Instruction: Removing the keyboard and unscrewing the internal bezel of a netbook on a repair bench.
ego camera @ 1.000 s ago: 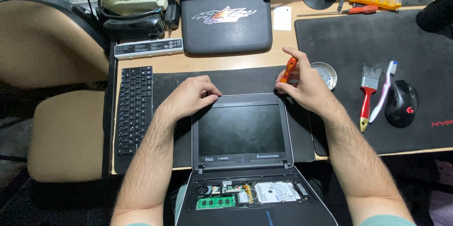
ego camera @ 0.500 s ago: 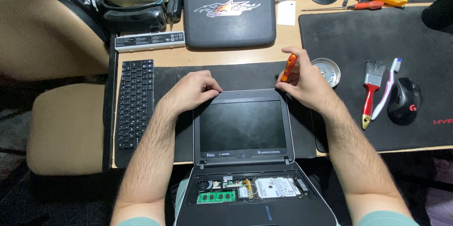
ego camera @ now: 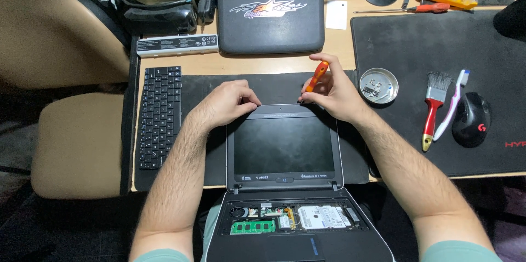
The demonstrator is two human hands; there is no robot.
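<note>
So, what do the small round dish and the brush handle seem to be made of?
The round dish looks like bare metal: silvery, with a bright rim. The brush handle looks like red-painted wood or glossy plastic; which one cannot be told.

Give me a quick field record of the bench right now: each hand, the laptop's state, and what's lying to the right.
left hand: on the top left edge of the laptop screen, grip pinching the bezel
right hand: at the top right corner, holding an orange screwdriver
laptop base: opened, green memory module and hard drive exposed
right side: round metal dish, red-handled brush, toothbrush, black mouse
left side: loose black keyboard
</note>
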